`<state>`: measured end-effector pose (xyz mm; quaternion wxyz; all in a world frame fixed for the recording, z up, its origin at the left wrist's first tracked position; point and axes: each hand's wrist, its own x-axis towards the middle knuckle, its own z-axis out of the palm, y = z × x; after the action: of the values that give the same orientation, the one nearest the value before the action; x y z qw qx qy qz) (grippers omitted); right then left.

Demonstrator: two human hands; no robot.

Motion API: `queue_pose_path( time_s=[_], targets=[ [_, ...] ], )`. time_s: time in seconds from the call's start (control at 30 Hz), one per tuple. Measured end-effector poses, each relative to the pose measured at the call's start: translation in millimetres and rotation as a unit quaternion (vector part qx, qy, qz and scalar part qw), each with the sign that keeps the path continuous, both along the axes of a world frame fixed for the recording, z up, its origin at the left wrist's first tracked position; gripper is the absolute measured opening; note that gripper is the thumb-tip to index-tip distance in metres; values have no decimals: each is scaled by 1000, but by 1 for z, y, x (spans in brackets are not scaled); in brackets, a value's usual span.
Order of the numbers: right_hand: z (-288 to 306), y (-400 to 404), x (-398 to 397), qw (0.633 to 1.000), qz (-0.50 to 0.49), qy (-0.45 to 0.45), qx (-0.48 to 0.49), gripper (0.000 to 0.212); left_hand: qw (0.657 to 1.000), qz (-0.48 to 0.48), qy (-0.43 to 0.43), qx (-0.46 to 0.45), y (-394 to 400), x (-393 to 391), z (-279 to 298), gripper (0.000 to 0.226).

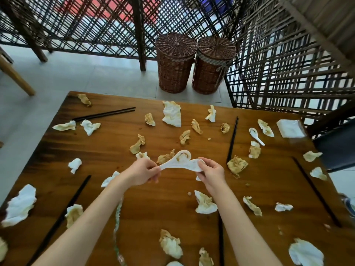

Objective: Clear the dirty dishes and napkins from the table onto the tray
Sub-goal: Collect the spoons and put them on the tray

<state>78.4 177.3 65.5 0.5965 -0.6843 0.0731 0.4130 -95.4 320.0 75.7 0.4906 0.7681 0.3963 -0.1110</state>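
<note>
Above the middle of the wooden table, my left hand pinches the handle of a soiled white soup spoon. My right hand grips a second white spoon, whose bowl overlaps the first. A third white spoon lies at the right. Several crumpled, stained napkins are scattered all over the tabletop. Black chopsticks lie at the far left, the near left, the right of centre and the right edge. No tray is in view.
A clear packet of clean tissues lies at the far right corner. Two lidded wicker baskets stand on the floor beyond the table against a dark lattice screen. A dark chair is at the right; wooden chair legs stand at the left.
</note>
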Motion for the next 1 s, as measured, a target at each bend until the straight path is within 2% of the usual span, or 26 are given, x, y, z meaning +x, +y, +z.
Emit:
queue_pose_path(
  time_s=[0.17,0.43,0.77,1.0],
  targets=[
    [7,-12,-14,998,2,5,56,12,998,-59,12,10,-9,-3,14,31],
    [6,-30,-34,997,14,-5,72,16,991,-125,32,40,-19,-6,24,31],
    [3,-62,-46,999,1,-22,43,19,975,-206,68,54,-39,4,25,34],
    [3,-81,-30,999,-24,-33,28,17,977,-203,56,47,-61,27,22,33]
  ],
)
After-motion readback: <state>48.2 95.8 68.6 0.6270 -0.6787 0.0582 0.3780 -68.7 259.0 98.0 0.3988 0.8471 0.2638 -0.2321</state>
